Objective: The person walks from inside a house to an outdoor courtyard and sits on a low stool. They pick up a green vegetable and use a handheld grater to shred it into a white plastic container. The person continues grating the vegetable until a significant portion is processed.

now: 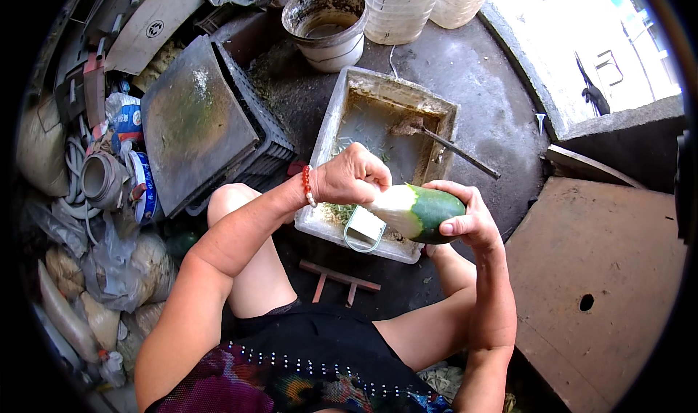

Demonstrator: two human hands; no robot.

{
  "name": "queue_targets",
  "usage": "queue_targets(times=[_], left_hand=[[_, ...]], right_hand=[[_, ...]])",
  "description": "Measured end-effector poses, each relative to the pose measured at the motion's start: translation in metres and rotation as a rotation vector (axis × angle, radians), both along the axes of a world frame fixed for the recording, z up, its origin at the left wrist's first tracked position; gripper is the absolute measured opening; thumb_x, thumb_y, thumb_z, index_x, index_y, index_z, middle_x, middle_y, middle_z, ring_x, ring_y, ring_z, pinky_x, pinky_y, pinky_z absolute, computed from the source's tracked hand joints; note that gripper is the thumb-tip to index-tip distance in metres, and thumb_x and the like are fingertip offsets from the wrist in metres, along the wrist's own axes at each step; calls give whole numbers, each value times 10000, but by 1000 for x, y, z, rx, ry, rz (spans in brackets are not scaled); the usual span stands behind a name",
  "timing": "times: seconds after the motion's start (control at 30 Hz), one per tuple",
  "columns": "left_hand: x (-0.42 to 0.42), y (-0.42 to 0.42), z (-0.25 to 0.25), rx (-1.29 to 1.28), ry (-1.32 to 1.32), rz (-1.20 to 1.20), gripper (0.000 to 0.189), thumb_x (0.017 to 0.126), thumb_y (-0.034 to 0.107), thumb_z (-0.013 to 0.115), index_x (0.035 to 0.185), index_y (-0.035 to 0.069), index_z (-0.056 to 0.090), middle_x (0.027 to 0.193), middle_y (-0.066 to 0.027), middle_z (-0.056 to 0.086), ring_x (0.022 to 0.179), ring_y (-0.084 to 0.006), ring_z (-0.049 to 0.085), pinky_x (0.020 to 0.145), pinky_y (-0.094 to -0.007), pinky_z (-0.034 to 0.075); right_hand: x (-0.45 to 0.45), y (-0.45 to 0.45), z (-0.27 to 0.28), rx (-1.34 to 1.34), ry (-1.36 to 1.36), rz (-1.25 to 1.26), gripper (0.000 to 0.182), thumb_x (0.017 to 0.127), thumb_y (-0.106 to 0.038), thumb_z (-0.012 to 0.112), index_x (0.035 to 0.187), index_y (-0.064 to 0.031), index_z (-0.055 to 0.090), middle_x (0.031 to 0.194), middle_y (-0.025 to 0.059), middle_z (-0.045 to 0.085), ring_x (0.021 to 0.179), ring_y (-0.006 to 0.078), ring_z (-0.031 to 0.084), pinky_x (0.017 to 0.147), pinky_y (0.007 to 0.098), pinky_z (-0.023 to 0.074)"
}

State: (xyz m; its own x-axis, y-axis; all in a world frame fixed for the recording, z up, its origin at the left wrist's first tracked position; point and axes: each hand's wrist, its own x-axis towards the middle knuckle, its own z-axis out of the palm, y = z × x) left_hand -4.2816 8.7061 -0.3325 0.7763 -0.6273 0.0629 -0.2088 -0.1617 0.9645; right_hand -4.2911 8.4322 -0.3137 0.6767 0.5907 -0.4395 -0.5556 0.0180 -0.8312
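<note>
A large green gourd, perhaps a winter melon [439, 211], lies tilted over the near end of a dirty plastic tub [327, 135]. Its left part is peeled white; the right part keeps its dark green skin. My right hand [471, 214] grips the green end. My left hand [354, 176], with a red bead bracelet at the wrist, is closed at the peeled end; what its fingers hold is hidden. Below it, a white board with a pale green looped rim [366, 227] rests at the tub's near edge. Green shreds and cloudy water lie in the tub.
A dirty scoop or ladle [458, 152] leans over the tub's right wall. Beyond stand a grimy bucket [324, 53] and clear plastic containers [401, 9]. Left are a board-topped stack of crates [196, 124] and bags [125, 266]; right, a brown board [600, 282]. A small metal stand [338, 275] lies between my legs.
</note>
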Motion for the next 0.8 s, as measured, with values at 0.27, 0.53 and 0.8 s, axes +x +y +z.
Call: queue_targets(times=[0.27, 0.53, 0.8], left_hand=[[-1, -6, -7, 220, -440, 341, 47, 675, 28, 550, 667, 25, 596, 660, -152, 605, 625, -308, 617, 578, -375, 497], [3, -13, -21, 146, -205, 578, 50, 628, 9, 573, 606, -2, 530, 533, -128, 488, 476, -137, 501, 464, -288, 399], [27, 7, -25, -195, 471, 696, 158, 789, 53, 673, 779, 86, 519, 681, 34, 542, 589, -40, 498, 500, -206, 408]], right_hand=[[-10, 17, 0, -78, -79, -142, 719, 518, -200, 853, 1148, 44, 608, 1015, 95, 650, 952, 191, 604, 907, 297, 448], [-20, 28, 16, -277, -275, -169, 777, 525, -236, 891, 1167, 73, 582, 1021, 128, 657, 971, 199, 610, 914, 309, 451], [-33, 8, 10, -317, -391, -219, 713, 572, -196, 867, 1178, 47, 581, 944, 114, 664, 891, 182, 628, 839, 318, 497]])
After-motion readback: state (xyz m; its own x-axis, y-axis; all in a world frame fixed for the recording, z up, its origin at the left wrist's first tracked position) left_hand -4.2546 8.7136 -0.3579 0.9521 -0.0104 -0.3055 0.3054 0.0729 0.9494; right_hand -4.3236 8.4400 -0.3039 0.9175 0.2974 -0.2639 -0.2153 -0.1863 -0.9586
